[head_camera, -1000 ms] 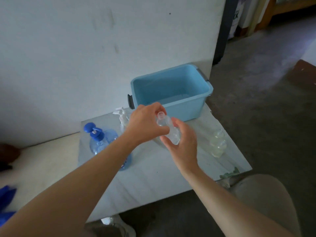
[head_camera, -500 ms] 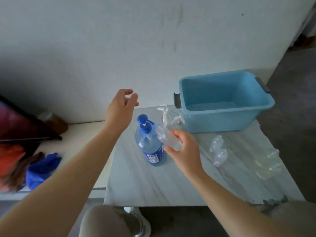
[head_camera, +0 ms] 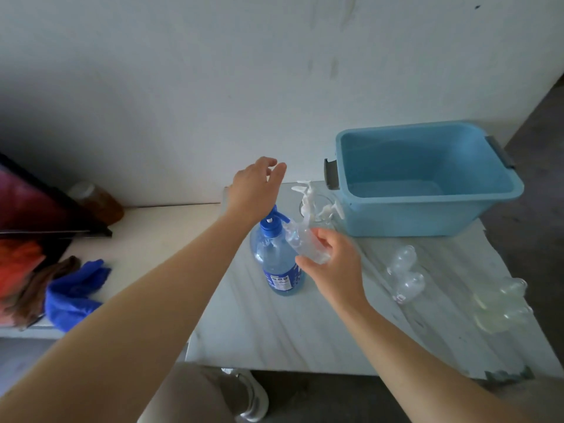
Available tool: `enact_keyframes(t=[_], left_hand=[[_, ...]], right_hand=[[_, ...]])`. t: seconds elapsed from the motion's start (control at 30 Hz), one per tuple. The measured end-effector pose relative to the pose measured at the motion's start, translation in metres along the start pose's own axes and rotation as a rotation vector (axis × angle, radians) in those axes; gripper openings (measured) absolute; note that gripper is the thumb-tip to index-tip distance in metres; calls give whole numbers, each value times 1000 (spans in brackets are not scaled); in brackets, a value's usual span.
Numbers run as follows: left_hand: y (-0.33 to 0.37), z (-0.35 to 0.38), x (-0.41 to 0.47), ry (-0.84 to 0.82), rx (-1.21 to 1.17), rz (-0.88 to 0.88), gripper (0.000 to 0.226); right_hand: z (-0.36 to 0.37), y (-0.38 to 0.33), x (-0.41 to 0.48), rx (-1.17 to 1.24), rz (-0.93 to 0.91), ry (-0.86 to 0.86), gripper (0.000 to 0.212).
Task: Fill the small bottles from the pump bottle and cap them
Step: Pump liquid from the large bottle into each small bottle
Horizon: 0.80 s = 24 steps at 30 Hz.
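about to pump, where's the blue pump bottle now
Head view, centre: pump bottle stands on the table, beneath the left hand, beside the small bottle in the right hand.

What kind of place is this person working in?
Likely a room in a home: a low marble-patterned table against a plain wall, a blue plastic tub on it, a crumpled blue cloth on the ledge beside.

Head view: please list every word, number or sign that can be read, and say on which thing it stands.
Nothing is legible.
Pump bottle: blue label with white print, too blurred to read.
Nearer empty bottle lying on the table: a small mark near its end, too small to read.
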State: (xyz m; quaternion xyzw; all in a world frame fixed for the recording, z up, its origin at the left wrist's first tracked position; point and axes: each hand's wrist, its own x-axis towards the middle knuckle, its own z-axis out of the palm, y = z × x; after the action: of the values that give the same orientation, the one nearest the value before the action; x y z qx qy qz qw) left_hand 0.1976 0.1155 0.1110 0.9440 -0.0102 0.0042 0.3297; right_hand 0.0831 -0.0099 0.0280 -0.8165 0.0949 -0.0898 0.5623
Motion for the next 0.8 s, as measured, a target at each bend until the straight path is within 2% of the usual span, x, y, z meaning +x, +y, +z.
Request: enact_keyframes(t=[0.47, 0.8], left_hand=[[-2, 16, 2, -39, 259, 36, 54], [-12, 26, -4, -70, 221, -19, 54]], right_hand=[[-3, -1, 4, 74, -62, -6, 49], [5, 16, -3, 65, -38, -24, 51]])
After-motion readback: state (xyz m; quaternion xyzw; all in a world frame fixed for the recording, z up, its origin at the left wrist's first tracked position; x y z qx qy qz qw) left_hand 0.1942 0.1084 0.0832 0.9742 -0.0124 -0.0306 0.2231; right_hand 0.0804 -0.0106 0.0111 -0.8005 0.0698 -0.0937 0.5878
